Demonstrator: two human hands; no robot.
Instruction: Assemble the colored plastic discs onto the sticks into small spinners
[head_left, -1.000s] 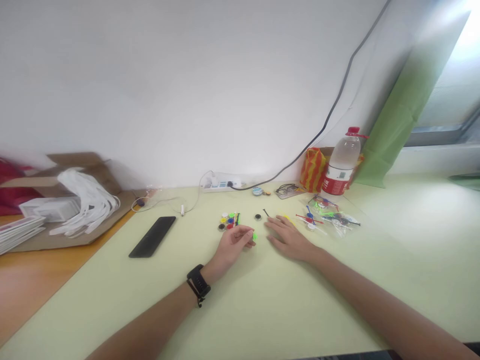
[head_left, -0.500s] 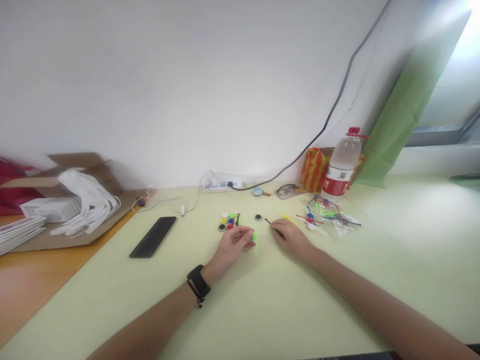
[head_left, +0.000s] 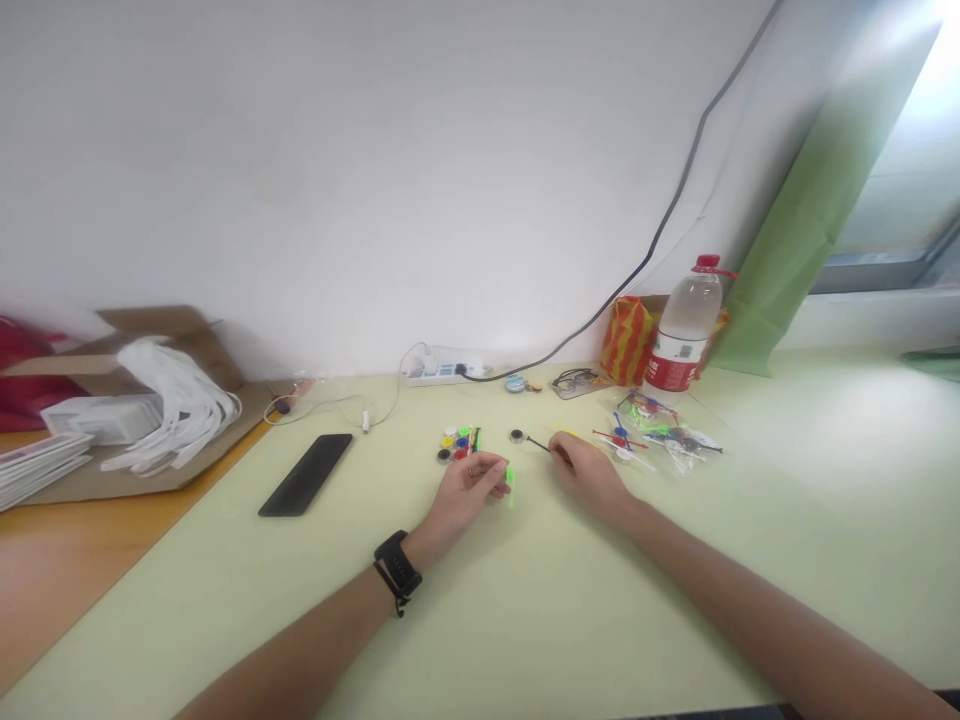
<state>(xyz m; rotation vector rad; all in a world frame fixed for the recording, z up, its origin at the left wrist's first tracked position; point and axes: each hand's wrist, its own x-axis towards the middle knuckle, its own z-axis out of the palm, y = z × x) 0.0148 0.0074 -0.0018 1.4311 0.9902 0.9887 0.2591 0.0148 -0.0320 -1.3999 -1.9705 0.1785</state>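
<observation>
My left hand (head_left: 471,492) is closed on a small bright green piece (head_left: 511,478), near the middle of the pale green table (head_left: 495,620). To its right, my right hand (head_left: 589,478) has its fingers pinched on the end of a thin black stick (head_left: 537,443). The stick points left toward a small round black piece (head_left: 517,436) on the table. Just behind my left hand lies a cluster of small coloured round pieces (head_left: 461,441), with thin sticks at its right side. A yellow piece (head_left: 568,432) is partly hidden behind my right hand.
Coloured sticks and discs (head_left: 621,438) and plastic packets (head_left: 679,440) lie at the right. Behind them stand a water bottle (head_left: 682,330) and a red-yellow bag (head_left: 626,340). A black phone (head_left: 306,475), a power strip (head_left: 442,368) and an open cardboard box (head_left: 217,450) are farther left.
My right hand has shifted slightly to the right along the black stick, and more of the stick's left part shows. My left hand has stayed in place with the green piece.
</observation>
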